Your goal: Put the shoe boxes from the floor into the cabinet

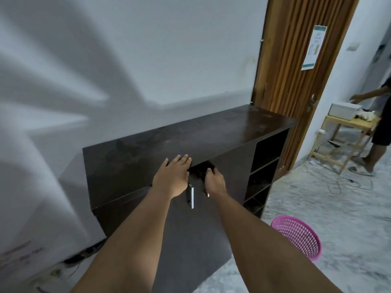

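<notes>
A dark brown cabinet (232,127) stands against the white wall. No shoe box is in view. My left hand (172,176) lies flat on the front edge of the cabinet top, fingers spread a little, holding nothing. My right hand (214,181) is curled over the top edge of the right cabinet door (234,172), where a dark gap shows under the top. A silver handle (192,197) on the left door (148,218) sits just below my left wrist. The right door's handle is mostly hidden behind my right hand.
Open shelves (262,166) fill the cabinet's right end. A pink plastic basket (296,235) stands on the floor at the right. A wooden slatted door (285,70) is behind. Farther right, a person (380,127) stands by a small wooden table (347,132), with cables (338,182) on the floor.
</notes>
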Available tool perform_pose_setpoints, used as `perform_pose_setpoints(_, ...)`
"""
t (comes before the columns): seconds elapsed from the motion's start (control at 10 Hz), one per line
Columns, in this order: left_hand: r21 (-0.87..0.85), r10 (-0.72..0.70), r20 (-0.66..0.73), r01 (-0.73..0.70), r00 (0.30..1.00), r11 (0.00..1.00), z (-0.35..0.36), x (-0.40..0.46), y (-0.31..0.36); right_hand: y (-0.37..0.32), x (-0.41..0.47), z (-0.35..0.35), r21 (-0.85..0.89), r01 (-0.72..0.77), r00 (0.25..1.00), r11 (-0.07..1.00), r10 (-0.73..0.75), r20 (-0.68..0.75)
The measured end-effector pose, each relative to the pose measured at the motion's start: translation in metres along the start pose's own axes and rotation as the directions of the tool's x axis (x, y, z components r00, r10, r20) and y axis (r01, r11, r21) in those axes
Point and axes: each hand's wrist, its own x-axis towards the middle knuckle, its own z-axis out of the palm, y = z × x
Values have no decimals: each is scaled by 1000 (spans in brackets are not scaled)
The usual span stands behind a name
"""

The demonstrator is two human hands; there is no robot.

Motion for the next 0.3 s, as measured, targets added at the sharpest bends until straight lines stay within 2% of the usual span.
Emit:
perform_pose_setpoints(0.1, -20, -40, 48, 41, 998, 999, -6, -7, 11, -9, -26, -19, -167, 111, 990, 980, -95, 104)
perform_pose_setpoints(0.2, -8, -104, 24, 104, 994, 995, -10, -23, 27, -7, -56, -37, -323, 202, 972, 925, -148, 182)
perform_pose_setpoints(0.3, 16, -118, -35, 119, 992, 993, -2, -57, 46, 10, -69, -53, -494, 241, 957, 835, -120, 264)
